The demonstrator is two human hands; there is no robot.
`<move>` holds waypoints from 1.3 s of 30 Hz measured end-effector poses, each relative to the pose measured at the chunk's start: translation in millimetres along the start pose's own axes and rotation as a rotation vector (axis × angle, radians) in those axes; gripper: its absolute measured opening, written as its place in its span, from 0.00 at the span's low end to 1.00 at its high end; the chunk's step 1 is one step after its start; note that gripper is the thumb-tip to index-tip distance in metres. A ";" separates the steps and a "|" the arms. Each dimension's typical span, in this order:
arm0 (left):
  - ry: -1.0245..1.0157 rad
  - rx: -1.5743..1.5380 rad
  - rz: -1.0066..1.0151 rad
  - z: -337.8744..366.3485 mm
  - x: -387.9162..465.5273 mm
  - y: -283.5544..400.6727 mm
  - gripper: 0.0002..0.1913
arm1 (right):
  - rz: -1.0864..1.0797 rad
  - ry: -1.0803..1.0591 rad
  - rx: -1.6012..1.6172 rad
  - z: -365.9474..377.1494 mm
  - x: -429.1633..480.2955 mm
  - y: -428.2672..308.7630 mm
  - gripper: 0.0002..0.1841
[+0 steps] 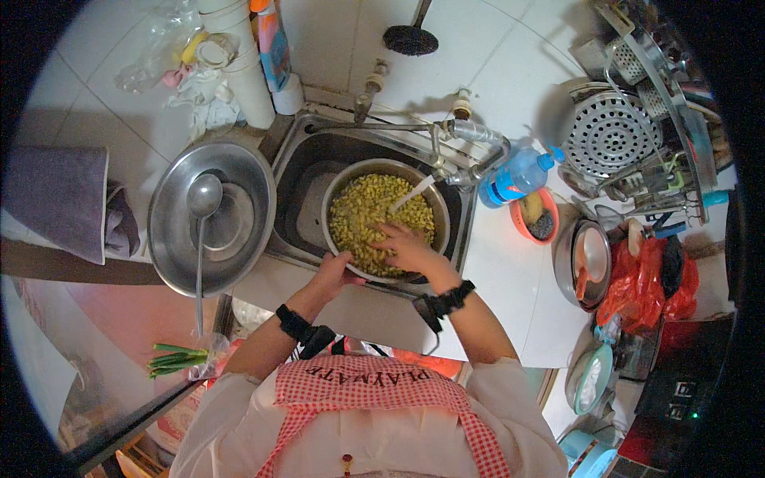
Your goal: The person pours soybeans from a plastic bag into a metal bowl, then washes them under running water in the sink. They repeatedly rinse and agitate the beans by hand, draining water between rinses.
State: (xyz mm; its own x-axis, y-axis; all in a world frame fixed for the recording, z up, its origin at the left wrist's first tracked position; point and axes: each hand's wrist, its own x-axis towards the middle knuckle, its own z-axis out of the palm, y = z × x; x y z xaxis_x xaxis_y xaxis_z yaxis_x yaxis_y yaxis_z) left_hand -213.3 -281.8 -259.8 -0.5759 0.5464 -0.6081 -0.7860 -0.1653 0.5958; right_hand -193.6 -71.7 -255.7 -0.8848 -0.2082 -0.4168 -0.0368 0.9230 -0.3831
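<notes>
A round metal pot (443,206) stands in the sink (305,155), holding many small yellow-green pieces (370,197) in water; they look like beans or corn kernels. Water runs into it from the faucet (460,176). My left hand (334,276) grips the pot's near-left rim. Inside the pot, my right hand (406,248) has its fingers spread among the pieces, and the fingertips are partly under water. Whether it holds any of them cannot be made out. Both wrists wear black straps with small devices.
Left of the sink, a large steel basin (164,239) holds a long-handled ladle (205,194). To the right are a blue bottle (514,176), an orange bowl (515,221) with scrubbers, and a metal bowl (562,263). A dish rack (687,131) with perforated steamer plates stands far right.
</notes>
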 end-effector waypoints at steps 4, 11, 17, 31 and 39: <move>0.070 0.039 -0.010 0.6 -8.6 -2.5 0.18 | 0.264 0.210 0.205 -23.4 1.9 29.2 0.25; -0.011 0.014 0.016 2.3 -1.3 -3.9 0.19 | 0.035 0.036 0.106 -9.3 35.8 -24.5 0.37; 0.046 0.030 -0.012 -2.6 1.9 -8.0 0.16 | 0.250 -0.027 -0.167 -17.9 -3.7 -6.6 0.32; 0.073 -0.020 -0.025 -1.1 4.3 -3.8 0.09 | 0.205 0.963 0.261 -67.2 -32.4 48.9 0.08; 0.154 0.043 0.006 -6.1 6.5 -1.9 0.12 | 0.369 0.689 0.005 -68.7 7.8 98.1 0.25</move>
State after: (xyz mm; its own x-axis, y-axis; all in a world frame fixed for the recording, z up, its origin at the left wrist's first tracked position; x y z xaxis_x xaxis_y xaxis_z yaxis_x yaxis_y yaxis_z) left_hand -216.9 -282.9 -268.2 -0.6108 0.4128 -0.6757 -0.7739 -0.1309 0.6196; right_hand -236.0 39.4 -239.9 -0.9283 0.3615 0.0869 0.3170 0.8917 -0.3232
